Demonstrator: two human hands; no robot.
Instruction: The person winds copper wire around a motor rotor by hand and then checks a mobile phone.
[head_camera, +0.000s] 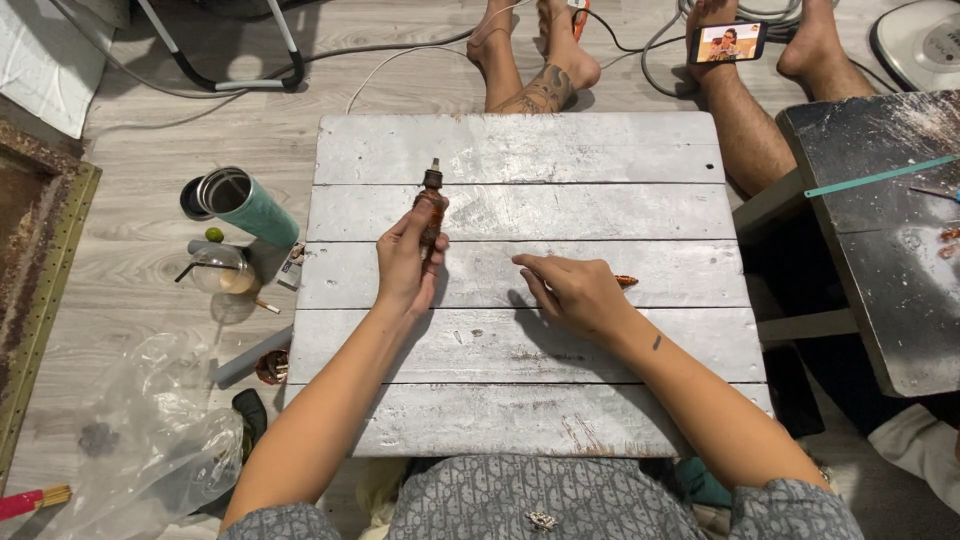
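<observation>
On the white plank table (600, 150), centre-left, the left hand (408, 262) is gripping a small rusty cylindrical part (431, 203), fingers closed round its lower half; the dark threaded-looking tip is pointing away from the person. The part is hovering or resting just over the second plank, cannot tell which.

The right hand (570, 290) is lying palm-down on the table approx. centre, fingers narrow and curled, and is touching or covering a small brown-orange piece (626, 281) that is sticking out at the knuckle side. Whether the fingers are actually pinching it cannot be told.

Step in hand, as judged: holding the main part steady w/ the left while the right is reaching for the small piece. Next move is likely calling for a fine pinch grip on that piece, then alignment w/ the part's end.

Off-table, left: a teal tumbler (245, 207) and a glass jar (222, 270) are standing on the floor. Another person's bare feet (540, 50) are showing beyond the far edge.
</observation>
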